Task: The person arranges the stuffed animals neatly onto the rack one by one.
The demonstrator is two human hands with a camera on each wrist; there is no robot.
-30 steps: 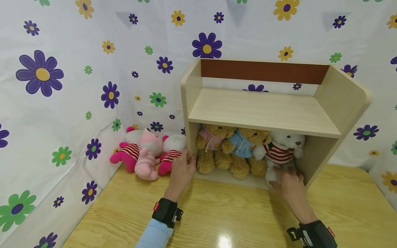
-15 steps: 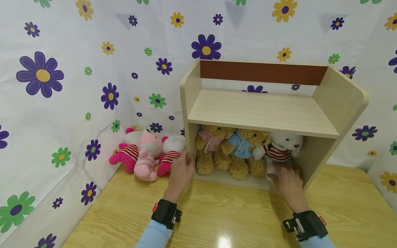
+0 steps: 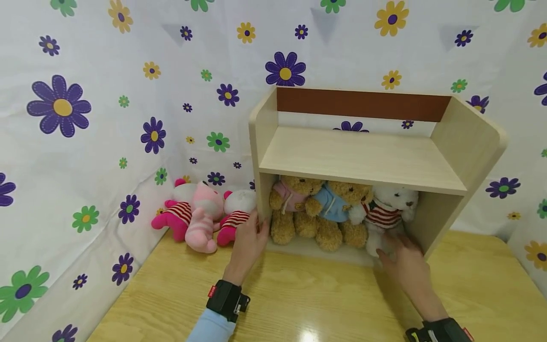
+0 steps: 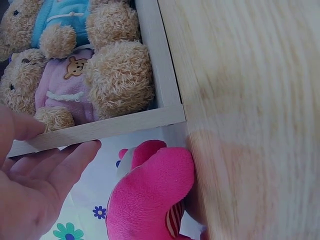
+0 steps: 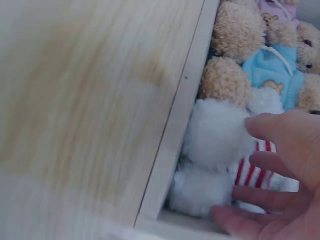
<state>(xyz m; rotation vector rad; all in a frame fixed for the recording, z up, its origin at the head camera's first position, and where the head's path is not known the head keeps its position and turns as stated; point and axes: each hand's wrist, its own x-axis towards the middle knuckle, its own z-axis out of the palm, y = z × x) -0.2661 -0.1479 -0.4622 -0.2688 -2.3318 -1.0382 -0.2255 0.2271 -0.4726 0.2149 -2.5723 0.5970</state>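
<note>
In the head view my left hand (image 3: 247, 247) grips the left side panel of a pale wooden shelf (image 3: 363, 154). The left wrist view shows its thumb inside the panel and its fingers (image 4: 75, 167) along the outside. My right hand (image 3: 408, 268) is at the legs of a white teddy bear (image 3: 384, 214) in a red-striped shirt, seated at the right end of the lower compartment. Its fingers (image 5: 267, 197) are spread and fairly straight against the bear. Beside it sit a brown teddy bear in blue (image 3: 335, 204) and another in pink (image 3: 292, 197).
Left of the shelf, a pink plush toy (image 3: 201, 230) leans between two magenta plush toys with striped tops, one (image 3: 173, 218) by the wall and one (image 3: 232, 223) against the shelf. All stand on a wooden table (image 3: 299, 294) before a flower-patterned cloth (image 3: 107, 156).
My right hand has drawn back slightly from the white teddy bear over the last half second, so more of the bear's legs shows. The left hand stays on the shelf panel.
</note>
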